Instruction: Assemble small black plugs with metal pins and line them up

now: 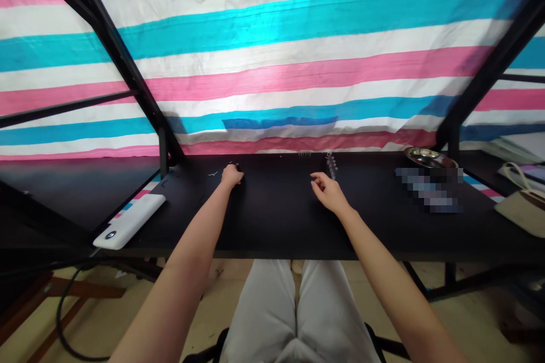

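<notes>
My left hand is closed at the back left of the black table. A small dark thing shows at its fingers, too small to name. Small pale slivers lie just left of this hand. Farther right, my right hand is over the table, its fingers loosely bent and apart, with nothing visible in them. Just behind it stands a cluster of small clear, bead-like pieces, partly hidden by the hand. A row of tiny pale pieces lies along the back edge.
A white power bank-like device with a cable lies at the left end. At the right are a shiny metal dish, a pixelated patch and a beige bag. Black frame bars and a striped sheet stand behind.
</notes>
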A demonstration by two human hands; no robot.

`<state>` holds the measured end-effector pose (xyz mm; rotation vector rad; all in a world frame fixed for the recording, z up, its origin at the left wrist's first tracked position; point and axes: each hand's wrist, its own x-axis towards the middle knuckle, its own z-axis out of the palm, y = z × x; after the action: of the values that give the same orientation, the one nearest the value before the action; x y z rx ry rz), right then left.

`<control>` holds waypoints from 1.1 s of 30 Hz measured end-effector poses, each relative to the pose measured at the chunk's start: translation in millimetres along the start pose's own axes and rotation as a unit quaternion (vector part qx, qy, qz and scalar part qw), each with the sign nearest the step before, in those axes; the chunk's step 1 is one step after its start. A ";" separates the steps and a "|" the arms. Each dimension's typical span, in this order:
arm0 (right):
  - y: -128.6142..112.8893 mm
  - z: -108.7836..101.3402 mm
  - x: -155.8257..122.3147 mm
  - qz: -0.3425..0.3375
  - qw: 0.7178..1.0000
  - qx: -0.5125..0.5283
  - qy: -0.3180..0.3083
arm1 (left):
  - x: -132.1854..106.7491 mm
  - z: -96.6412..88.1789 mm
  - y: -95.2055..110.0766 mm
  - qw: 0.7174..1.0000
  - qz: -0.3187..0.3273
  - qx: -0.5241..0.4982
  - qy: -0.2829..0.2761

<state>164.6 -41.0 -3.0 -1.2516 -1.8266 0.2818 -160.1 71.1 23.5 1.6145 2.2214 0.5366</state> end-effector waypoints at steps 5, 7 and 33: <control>2.5 -1.5 0.7 0.011 1.000 0.004 0.011 | 4.2 4.4 1.7 1.000 -0.005 0.007 -0.004; 2.8 -2.7 0.8 0.016 1.000 0.007 0.020 | 5.4 3.8 2.3 1.000 -0.005 0.016 -0.006; 35.9 -19.4 7.0 0.332 0.907 -0.256 0.032 | -152.3 98.9 141.1 0.901 0.410 0.138 -0.012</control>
<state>201.5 -23.7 -9.7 -2.2180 -1.3969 0.1208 49.0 -24.4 14.6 2.6867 1.5500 0.3930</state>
